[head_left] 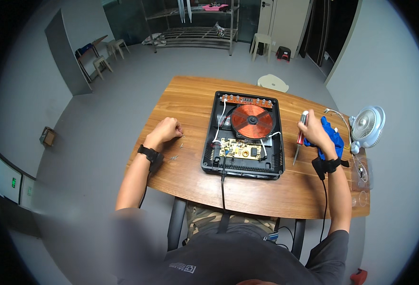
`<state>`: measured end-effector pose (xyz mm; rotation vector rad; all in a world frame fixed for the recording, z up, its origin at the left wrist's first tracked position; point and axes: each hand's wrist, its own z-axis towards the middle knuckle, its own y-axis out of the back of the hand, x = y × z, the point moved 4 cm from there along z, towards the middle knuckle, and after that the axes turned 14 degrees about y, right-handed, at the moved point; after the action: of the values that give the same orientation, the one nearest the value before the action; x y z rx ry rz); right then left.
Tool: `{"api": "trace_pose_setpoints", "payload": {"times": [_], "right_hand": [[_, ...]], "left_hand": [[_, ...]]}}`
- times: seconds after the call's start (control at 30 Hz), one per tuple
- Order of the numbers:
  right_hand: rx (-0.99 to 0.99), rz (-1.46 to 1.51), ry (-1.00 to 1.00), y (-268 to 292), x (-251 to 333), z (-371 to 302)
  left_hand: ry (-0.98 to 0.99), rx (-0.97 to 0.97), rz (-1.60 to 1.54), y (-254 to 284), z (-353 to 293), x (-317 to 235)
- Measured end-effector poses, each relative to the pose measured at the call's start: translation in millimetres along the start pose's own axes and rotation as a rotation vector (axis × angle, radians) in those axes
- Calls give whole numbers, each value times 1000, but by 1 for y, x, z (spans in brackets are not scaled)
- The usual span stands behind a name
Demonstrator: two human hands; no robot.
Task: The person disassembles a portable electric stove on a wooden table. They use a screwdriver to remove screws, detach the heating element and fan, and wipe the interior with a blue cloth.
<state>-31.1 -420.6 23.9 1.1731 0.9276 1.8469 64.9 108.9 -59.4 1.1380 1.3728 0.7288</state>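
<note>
An opened induction cooker (279, 161) lies on the wooden table before me, its black housing showing a round copper coil (241, 119), a yellowish circuit board (238, 150) and an orange strip board (235, 99) at the far end. To its left, my left hand (167, 129) rests on the table with fingertips pinched together; what they hold, if anything, is too small to make out. Several small screws (173, 157) are scattered just nearer than those fingertips. Right of the cooker, my right hand (315, 130) grips a screwdriver (300, 137) with a red and white handle, its tip pointing down toward the tabletop.
Beyond my right wrist are a blue cloth (331, 130), a small white fan (367, 124) and clear plastic containers (361, 173). A black power cord (223, 190) runs from the cooker over the table's near edge. A stool (273, 82) stands past the far edge.
</note>
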Motion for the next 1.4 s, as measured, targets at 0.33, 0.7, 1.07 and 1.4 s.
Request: {"api": "trace_pose_setpoints", "payload": {"times": [0.33, 0.7, 1.07, 1.4], "right_hand": [[313, -79, -174, -66, -39, -29], [273, -111, -147, -79, -25, -40], [174, -337, -97, -62, -2, -35], [300, 53, 671, -46, 125, 6]], "left_hand": [[-164, -62, -58, 19, -34, -65], [-426, 38, -51, 0, -58, -143], [-446, 50, -91, -18, -58, -142], [-448, 56, -104, -30, -52, -142]]}}
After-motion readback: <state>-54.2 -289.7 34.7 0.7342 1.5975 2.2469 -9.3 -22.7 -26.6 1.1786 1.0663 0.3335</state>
